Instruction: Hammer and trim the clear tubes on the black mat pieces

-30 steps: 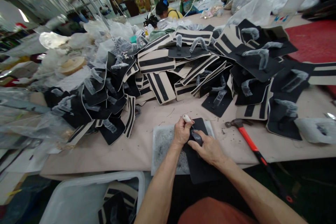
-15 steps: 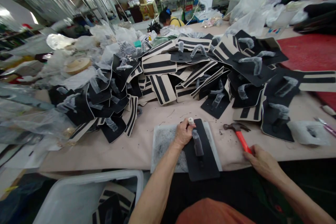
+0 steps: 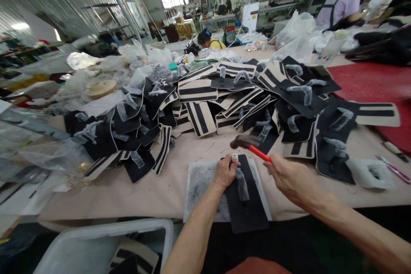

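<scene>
My left hand is closed round a short punch with a white top, held upright at the upper end of a black panel. On that panel lies a strap in clear plastic wrap. Beneath the panel is a pale board covered in dark marks. My right hand grips the red handle of a claw hammer. The hammer's head, slightly blurred, hangs just above the punch and apart from it. Where the punch's tip meets the panel is hidden by my fingers.
A heap of black panels with striped backs spreads across the table. A whitish bin with panels stands at front left. Purple-handled snips and a white packet lie right. A co-worker sits beyond.
My right hand has raised the hammer from the table on the right and brought it left, over the punch. My left hand holds the same spot. The view has tilted up slightly.
</scene>
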Demonstrator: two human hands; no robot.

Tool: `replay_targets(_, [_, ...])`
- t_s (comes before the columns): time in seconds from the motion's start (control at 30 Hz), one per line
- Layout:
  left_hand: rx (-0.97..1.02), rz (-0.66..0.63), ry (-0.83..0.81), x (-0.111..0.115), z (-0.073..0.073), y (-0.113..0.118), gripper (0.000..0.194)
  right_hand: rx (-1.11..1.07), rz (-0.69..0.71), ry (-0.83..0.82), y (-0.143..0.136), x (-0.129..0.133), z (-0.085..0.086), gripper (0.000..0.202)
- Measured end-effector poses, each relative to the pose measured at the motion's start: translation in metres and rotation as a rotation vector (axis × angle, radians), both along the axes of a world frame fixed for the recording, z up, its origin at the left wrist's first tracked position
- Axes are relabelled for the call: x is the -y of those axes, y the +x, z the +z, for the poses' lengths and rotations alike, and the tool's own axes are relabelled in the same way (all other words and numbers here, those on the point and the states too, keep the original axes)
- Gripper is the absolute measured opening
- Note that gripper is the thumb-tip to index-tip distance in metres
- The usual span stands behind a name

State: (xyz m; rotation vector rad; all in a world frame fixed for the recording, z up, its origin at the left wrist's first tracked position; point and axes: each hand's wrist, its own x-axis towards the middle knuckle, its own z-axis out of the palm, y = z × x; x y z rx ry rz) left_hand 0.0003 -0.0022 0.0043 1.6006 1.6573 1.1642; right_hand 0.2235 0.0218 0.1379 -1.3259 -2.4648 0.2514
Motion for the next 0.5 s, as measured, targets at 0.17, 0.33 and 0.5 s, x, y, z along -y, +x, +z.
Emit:
replay_targets(0.17, [0.023, 0.003, 0.006, -0.0006, -0.0030, 0.0003, 0.007, 0.001, -0.003, 0.020, -0.0039, -0.0022, 0.0075, 0.037])
replay_targets(0.33, [-0.002, -0.003, -0.011, -0.0010, -0.0048, 0.0001, 0.010, -0.027, 0.002, 0.007, -0.0058, 0.0033, 0.0017, 0.036])
replay_targets(0.5, [0.012, -0.019, 0.003, -0.0010, -0.0063, -0.0002, 0.010, -0.084, -0.020, -0.032, -0.0057, 0.0052, 0.0041, 0.033])
